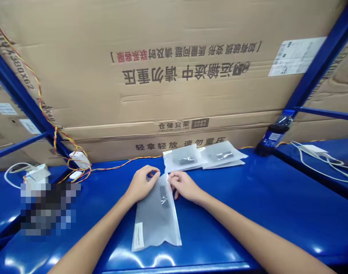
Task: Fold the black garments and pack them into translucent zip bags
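A frosted translucent zip bag (153, 224) lies slantwise on the blue surface in front of me. A dark, ribbed item (164, 197) shows through its upper part, too blurred to name. On its lower left corner is a white label (139, 236). My left hand (143, 184) is closed at the bag's top edge, thumb and forefinger brought together on it. With curled fingers, my right hand (186, 186) pinches the top right corner, where the zip strip ends.
Behind my hands lie several similar frosted bags (181, 156) with dark contents. A dark drink bottle (273, 137) stands at the back right. Twisted wires (77, 167), white adapters (80, 160) and a blurred patch are on the left. A large cardboard box (174, 102) walls off the back.
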Tool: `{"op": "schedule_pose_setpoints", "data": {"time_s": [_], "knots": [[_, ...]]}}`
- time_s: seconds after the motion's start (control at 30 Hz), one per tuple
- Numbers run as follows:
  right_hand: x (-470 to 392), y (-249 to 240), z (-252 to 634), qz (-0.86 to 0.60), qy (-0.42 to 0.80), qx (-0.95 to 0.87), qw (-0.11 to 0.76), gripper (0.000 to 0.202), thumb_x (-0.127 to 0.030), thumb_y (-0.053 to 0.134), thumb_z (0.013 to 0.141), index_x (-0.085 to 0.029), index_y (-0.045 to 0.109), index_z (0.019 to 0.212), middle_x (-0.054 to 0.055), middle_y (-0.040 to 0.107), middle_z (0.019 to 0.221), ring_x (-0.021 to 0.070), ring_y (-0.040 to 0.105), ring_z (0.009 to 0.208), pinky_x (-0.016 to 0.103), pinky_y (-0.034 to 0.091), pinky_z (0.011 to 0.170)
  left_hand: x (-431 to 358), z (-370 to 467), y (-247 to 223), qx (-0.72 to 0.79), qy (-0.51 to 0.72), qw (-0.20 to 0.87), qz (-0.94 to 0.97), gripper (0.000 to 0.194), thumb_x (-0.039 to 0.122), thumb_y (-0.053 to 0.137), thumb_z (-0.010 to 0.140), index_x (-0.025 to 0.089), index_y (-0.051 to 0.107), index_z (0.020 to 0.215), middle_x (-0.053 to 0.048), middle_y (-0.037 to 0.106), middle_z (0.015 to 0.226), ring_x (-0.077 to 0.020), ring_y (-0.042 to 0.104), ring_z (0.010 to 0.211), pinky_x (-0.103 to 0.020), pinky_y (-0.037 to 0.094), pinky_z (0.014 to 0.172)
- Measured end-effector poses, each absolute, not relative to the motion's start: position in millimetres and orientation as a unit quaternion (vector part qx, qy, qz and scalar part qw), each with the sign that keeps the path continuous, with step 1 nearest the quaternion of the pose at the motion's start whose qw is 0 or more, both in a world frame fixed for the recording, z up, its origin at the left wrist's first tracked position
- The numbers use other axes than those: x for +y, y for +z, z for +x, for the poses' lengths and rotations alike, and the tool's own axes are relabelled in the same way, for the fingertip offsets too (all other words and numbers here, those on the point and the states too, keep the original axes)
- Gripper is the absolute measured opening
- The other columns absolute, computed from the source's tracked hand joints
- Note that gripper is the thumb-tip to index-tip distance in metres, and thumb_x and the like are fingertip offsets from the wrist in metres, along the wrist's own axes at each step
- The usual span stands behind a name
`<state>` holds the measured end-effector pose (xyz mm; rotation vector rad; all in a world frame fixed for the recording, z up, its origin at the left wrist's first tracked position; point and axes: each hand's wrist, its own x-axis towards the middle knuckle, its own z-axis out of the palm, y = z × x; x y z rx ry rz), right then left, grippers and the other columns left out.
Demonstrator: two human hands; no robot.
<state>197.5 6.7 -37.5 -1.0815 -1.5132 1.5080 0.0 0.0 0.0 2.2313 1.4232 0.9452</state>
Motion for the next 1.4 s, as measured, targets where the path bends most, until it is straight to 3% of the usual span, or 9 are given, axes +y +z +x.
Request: {"op": "schedule_pose_setpoints", "data": {"time_s": [0.13, 0.43, 0.6, 0.73, 0.87, 1.1, 1.23, 1.4], "knots": [[6, -38, 199, -0.406, 0.589, -0.594, 0.367, 0.04, -0.058, 0.07, 0.083, -0.021, 0.055, 0.078, -0.002, 0.066, 0.06, 0.0138, 0.066, 0.05, 0.021, 0.052, 0.041, 2, -3, -2, 0.472, 0.266, 0.249, 0.803, 0.052, 0.053, 0.046, 0.101, 0.018, 0.073, 0.073, -0.003, 0.072, 0.072, -0.0191, 0.061, 0.068, -0.027, 0.045, 0.063], [-1, -38, 202, -0.409, 0.589, -0.607, 0.342, 0.051, -0.068, 0.076, 0.076, -0.02, 0.059, 0.076, -0.002, 0.064, 0.054, 0.0113, 0.056, 0.041, 0.02, 0.043, 0.034, -6, 3, -9, 0.489, 0.237, 0.321, 0.776, 0.039, 0.051, 0.059, 0.092, 0.016, 0.074, 0.081, -0.004, 0.072, 0.075, -0.0168, 0.055, 0.064, -0.026, 0.039, 0.058], [-5, -33, 204, -0.394, 0.58, -0.612, 0.365, 0.053, -0.071, 0.074, 0.078, -0.02, 0.062, 0.077, -0.002, 0.065, 0.059, 0.0109, 0.058, 0.047, 0.021, 0.046, 0.04, -5, 0, -6, 0.484, 0.223, 0.358, 0.766, 0.05, 0.062, 0.053, 0.094, 0.017, 0.071, 0.084, -0.004, 0.071, 0.077, -0.0182, 0.058, 0.068, -0.027, 0.042, 0.061], [-3, -33, 205, -0.389, 0.585, -0.607, 0.371, 0.057, -0.074, 0.073, 0.078, -0.019, 0.062, 0.077, -0.001, 0.067, 0.062, 0.0115, 0.059, 0.049, 0.023, 0.05, 0.043, -5, 0, -2, 0.477, 0.21, 0.356, 0.776, 0.06, 0.069, 0.047, 0.096, 0.018, 0.061, 0.069, 0.001, 0.056, 0.064, -0.0151, 0.046, 0.062, -0.026, 0.034, 0.056], [-3, -34, 206, -0.39, 0.608, -0.605, 0.336, 0.062, -0.079, 0.074, 0.075, -0.018, 0.061, 0.074, 0.002, 0.07, 0.064, 0.0135, 0.064, 0.053, 0.024, 0.052, 0.046, -5, -1, -3, 0.455, 0.202, 0.346, 0.795, 0.058, 0.066, 0.048, 0.097, 0.019, 0.053, 0.063, 0.002, 0.049, 0.061, -0.0138, 0.041, 0.059, -0.026, 0.031, 0.055], [-6, -32, 210, -0.394, 0.617, -0.601, 0.32, 0.059, -0.075, 0.077, 0.074, -0.018, 0.061, 0.071, 0.004, 0.072, 0.064, 0.0147, 0.067, 0.055, 0.022, 0.05, 0.043, -5, 0, -3, 0.453, 0.218, 0.316, 0.805, 0.047, 0.055, 0.05, 0.097, 0.018, 0.062, 0.07, 0.0, 0.059, 0.067, -0.0156, 0.048, 0.064, -0.026, 0.037, 0.058], [-15, -24, 213, -0.374, 0.633, -0.627, 0.258, 0.054, -0.069, 0.079, 0.076, -0.018, 0.062, 0.072, 0.004, 0.073, 0.064, 0.0153, 0.069, 0.055, 0.021, 0.049, 0.043, 4, -10, 1, 0.48, 0.249, 0.257, 0.801, 0.047, 0.053, 0.05, 0.097, 0.019, 0.057, 0.067, 0.0, 0.057, 0.066, -0.0159, 0.047, 0.064, -0.026, 0.036, 0.058], [-33, -11, 218, -0.316, 0.671, -0.664, 0.094, 0.046, -0.059, 0.08, 0.08, -0.017, 0.064, 0.071, 0.002, 0.073, 0.065, 0.0115, 0.067, 0.053, 0.017, 0.049, 0.044, 23, -35, 4, 0.51, 0.272, 0.223, 0.785, 0.047, 0.056, 0.05, 0.095, 0.02, 0.053, 0.064, 0.001, 0.05, 0.063, -0.0153, 0.042, 0.063, -0.026, 0.032, 0.057]]}}
